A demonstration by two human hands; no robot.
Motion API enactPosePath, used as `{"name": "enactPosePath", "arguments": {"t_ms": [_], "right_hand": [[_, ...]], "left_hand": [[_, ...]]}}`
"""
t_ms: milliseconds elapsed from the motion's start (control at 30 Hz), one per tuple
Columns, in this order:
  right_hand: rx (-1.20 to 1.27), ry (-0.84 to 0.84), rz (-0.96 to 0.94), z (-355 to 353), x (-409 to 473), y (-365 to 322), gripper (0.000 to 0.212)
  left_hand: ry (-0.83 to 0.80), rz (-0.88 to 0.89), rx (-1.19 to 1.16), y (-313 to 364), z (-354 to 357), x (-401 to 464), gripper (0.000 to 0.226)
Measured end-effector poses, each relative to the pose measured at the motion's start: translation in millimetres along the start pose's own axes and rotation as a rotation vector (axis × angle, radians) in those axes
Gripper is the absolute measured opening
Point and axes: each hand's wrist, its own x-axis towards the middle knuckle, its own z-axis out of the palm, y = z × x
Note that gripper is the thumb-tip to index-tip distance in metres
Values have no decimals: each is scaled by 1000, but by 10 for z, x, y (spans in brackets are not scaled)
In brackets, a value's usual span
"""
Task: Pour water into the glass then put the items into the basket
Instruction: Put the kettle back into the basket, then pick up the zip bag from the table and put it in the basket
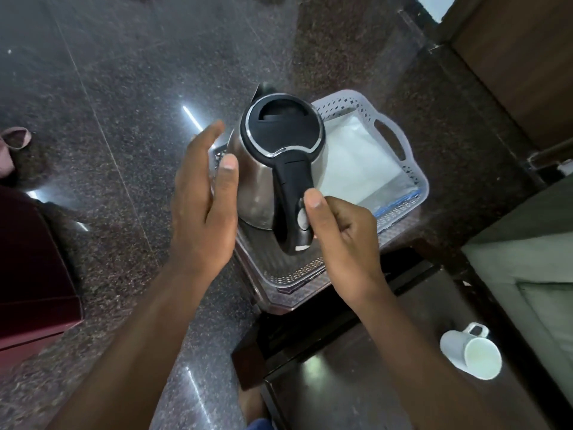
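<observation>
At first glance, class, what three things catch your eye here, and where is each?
The steel kettle with its black lid sits mid-frame over the white basket. The left hand lies open beside the kettle's body, and the right hand curls at its handle. A white mug lies on its side at lower right.

The stainless-steel electric kettle with black lid and black handle [273,169] is standing upright inside the white perforated plastic basket with cut-out handles [400,156], occupying its left end. A white ceramic mug [471,352] is lying on its side, well apart from the basket.
</observation>
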Motion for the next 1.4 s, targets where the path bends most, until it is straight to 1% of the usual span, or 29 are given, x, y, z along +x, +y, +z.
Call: {"name": "enactPosePath", "arguments": {"t_ms": [33,67,133,200,267,333,433,500,600,733,800,900,1000,1167,1300,1367,1400], "right_hand": [[-79,38,20,-111,8,27,85],[-155,82,38,-234,22,57,78],[-321,162,22,-487,74,95,53],[-457,187,-36,-719,160,140,31],[-574,174,-67,-901,268,198,24],[-730,129,-57,-1036,383,217,31],[-951,66,-32,-1178,568,215,41],[-1089,23,-37,-1212,688,224,38],[-1299,-39,-97,-1202,803,251,32],[-1506,-73,-119,-1179,882,319,33],[-1542,-69,-114,-1168,918,350,30],[-1565,-64,-94,-1143,987,374,22],[-1572,-74,-72,-1122,1044,396,17],[-1546,-68,-73,-1108,1087,452,18],[-1445,-10,-125,-1101,1063,461,19],[-1330,32,-162,-1097,1042,452,21],[-1255,53,-169,-1094,1031,441,19]], "left_hand": [[34,41,14,112,15,1,55],[71,89,28,236,35,1,51],[142,202,25,502,99,11,43],[174,343,18,771,185,11,36],[154,409,-6,1011,299,-5,33],[99,375,-60,1182,440,-50,34],[-43,256,-76,1288,654,-153,40],[-147,167,-9,1265,773,-227,45],[-322,8,100,1143,931,-330,52],[-560,-187,215,843,1159,-409,63],[-634,-268,264,699,1269,-426,64],[-688,-336,314,532,1405,-439,64],[-712,-356,307,406,1482,-464,63],[-706,-358,310,270,1525,-489,62],[-704,-373,280,239,1511,-502,63],[-689,-378,263,257,1505,-501,62],[-683,-377,254,271,1501,-503,61]]}}
